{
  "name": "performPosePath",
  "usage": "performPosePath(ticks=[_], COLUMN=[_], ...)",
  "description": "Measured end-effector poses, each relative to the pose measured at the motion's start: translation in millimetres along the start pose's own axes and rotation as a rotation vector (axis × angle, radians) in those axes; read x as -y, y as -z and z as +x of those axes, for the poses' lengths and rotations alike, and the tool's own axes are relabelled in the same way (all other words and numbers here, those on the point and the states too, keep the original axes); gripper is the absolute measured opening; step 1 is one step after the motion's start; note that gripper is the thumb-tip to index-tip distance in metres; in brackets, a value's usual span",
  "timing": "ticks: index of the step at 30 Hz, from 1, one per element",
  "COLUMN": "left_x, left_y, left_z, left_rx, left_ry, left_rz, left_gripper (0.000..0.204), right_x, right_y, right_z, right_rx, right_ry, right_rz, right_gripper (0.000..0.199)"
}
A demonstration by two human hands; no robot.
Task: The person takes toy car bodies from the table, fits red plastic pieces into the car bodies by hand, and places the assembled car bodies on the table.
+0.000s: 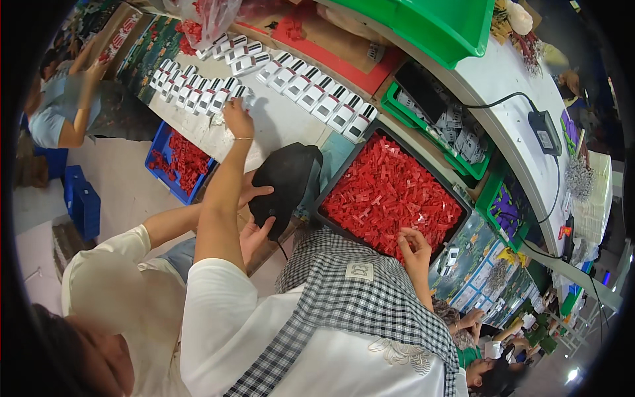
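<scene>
Left hand [238, 119] is out over the desk [271, 122], fingers bent close together; can't tell if clamped. Nearest white gadget [219, 101] lies just at its fingertips, long axis slanting up-right in view. Right hand [415, 248] is at the near edge of the black tray [467, 213], thumb and fingertips almost together, grip unclear. Red clips [377, 192] lie under and beyond it; right hand's nearer.

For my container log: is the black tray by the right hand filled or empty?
The black tray is filled: red pieces spread across it, hiding its bottom. Their depth cannot be told.
</scene>
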State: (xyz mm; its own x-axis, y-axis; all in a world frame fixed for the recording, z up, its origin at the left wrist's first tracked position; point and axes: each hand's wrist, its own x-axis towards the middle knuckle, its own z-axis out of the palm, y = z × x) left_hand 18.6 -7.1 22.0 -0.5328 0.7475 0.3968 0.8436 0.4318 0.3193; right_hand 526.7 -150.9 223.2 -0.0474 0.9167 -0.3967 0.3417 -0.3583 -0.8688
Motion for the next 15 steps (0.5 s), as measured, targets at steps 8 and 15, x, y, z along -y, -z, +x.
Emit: performPosePath(ticks=[8, 15], left_x=[-23.3, 20.5], left_y=[-1.5, -1.4], left_z=[-21.4, 0.2], left_rx=[0.122, 0.365], left_ry=[-0.089, -0.141], left_rz=[0.003, 0.016], left_gripper=[0.061, 0.050], right_x=[-18.4, -48.8], right_y=[14.8, 44.5], right_z=[6.3, 6.3], right_rx=[0.032, 0.017], right_ry=[0.007, 0.088], right_rz=[0.005, -0.039], right_gripper=[0.021, 0.018])
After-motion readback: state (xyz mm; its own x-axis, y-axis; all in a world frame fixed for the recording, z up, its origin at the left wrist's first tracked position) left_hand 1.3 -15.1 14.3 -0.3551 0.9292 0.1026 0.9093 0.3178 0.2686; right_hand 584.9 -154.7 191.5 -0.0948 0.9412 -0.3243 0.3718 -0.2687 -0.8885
